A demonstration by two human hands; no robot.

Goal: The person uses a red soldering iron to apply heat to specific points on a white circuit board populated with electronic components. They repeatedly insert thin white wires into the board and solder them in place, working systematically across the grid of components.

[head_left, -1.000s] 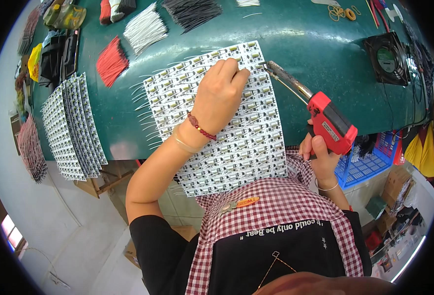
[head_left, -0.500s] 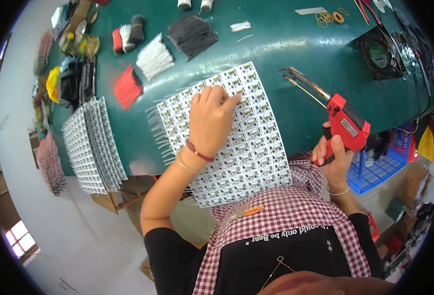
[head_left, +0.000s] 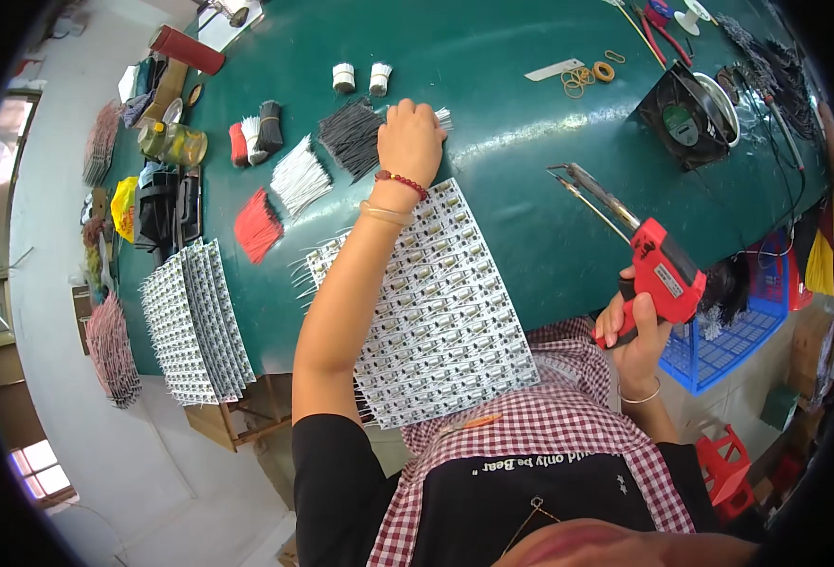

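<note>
A sheet of small white circuit boards (head_left: 455, 312) lies at the table's front edge, partly over my lap, thin wires sticking out along its left side. Beyond its far edge, my left hand (head_left: 411, 142) rests with bent fingers between a pile of black wires (head_left: 349, 137) and a small bundle of white wires (head_left: 444, 119). Its fingertips are hidden, so what they hold cannot be made out. My right hand (head_left: 636, 331) is closed around the grip of a red soldering gun (head_left: 664, 274), whose metal tip points up and left, to the right of the sheet.
Loose white wires (head_left: 300, 177) and red wires (head_left: 259, 227) lie left of my forearm. A stack of board sheets (head_left: 195, 321) stands at the left edge. A black fan (head_left: 681, 123) is at the right, with rubber bands (head_left: 577, 81) near it. A blue crate (head_left: 719, 345) sits below.
My left hand has moved off the sheet and away from me to the wire piles. My right hand keeps its hold on the soldering gun. The view has shifted slightly.
</note>
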